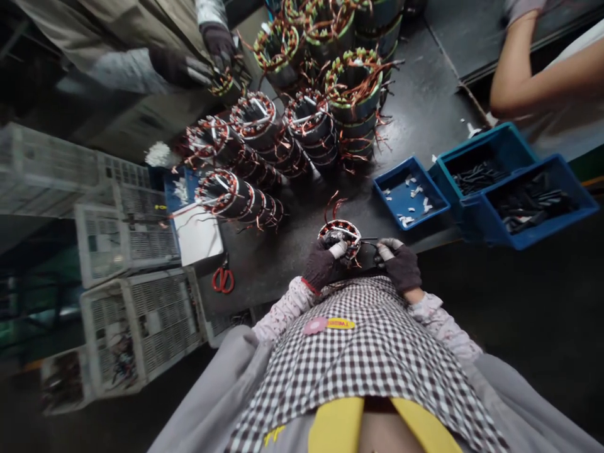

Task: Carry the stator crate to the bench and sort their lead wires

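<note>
**Copper-wound stator worked at near bench edge**

Copper-wound round steel stator [340,237] sits at the dark bench's [425,107] near edge. Gloved left hand [322,263] clamps its rim; gloved right hand [401,264] pinches a lead beside it. Likely lead dressing; next needs fine fingertip control.

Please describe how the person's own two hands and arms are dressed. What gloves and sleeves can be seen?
The left hand and right hand wear dark knit gloves with pale wrapped fingers; the left cuff has a red edge. Both sleeves are light with a small floral print.
</note>
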The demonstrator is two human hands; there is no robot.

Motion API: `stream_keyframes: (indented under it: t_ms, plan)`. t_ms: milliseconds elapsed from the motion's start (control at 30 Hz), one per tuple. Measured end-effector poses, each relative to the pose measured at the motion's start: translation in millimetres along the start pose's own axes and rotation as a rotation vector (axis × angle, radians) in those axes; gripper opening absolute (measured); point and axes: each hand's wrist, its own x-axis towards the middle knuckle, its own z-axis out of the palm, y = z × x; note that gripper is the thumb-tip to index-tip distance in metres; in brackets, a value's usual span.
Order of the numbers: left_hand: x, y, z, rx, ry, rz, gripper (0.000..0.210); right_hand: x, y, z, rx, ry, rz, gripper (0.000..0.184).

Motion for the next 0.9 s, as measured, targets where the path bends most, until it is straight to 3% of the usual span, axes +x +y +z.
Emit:
stream_keyframes:
  t_ms: [100, 200, 300, 500, 600, 700, 767, 900]
  plan:
    - [-0.7, 0.3, 0.2, 0.022, -0.020, -0.018, 0.044, 9.9, -2.0, 0.1, -0.033, -0.111, 0.003, 0.045]
    - [-1.5, 1.2, 2.1, 0.005, -0.016, -0.009, 0.045, 23.0, -5.5, -1.9, -0.300, -0.179, -0.189, 0.027]
    - [-1.7, 2.2, 4.1, 0.021, -0.007, -0.001, 0.047, 30.7, -5.6, -3.7, -0.535, -0.267, -0.332, 0.024]
    - [-3.8, 4.4, 6.1, 0.074, 0.026, -0.008, 0.045, 43.2, -6.8, 1.1, -0.721, -0.442, -0.277, 0.019]
    - [-8.2, 12.0, 10.3, 0.102, 0.027, 0.007, 0.041, 48.8, -20.5, -15.7, -0.659, -0.504, -0.287, 0.012]
    - [-11.2, 22.3, 20.7, 0.112, -0.005, 0.011, 0.039, 40.6, -48.6, -38.1, -0.424, -0.368, -0.325, 0.035]
    - [-10.4, 26.9, 29.8, 0.111, -0.063, -0.009, 0.040, 28.7, -71.7, -44.0, -0.240, -0.358, -0.332, 0.048]
    - [-3.2, 25.7, 37.4, 0.102, -0.099, -0.010, 0.042, 14.9, -97.3, -39.6, -0.078, -0.482, -0.359, 0.033]
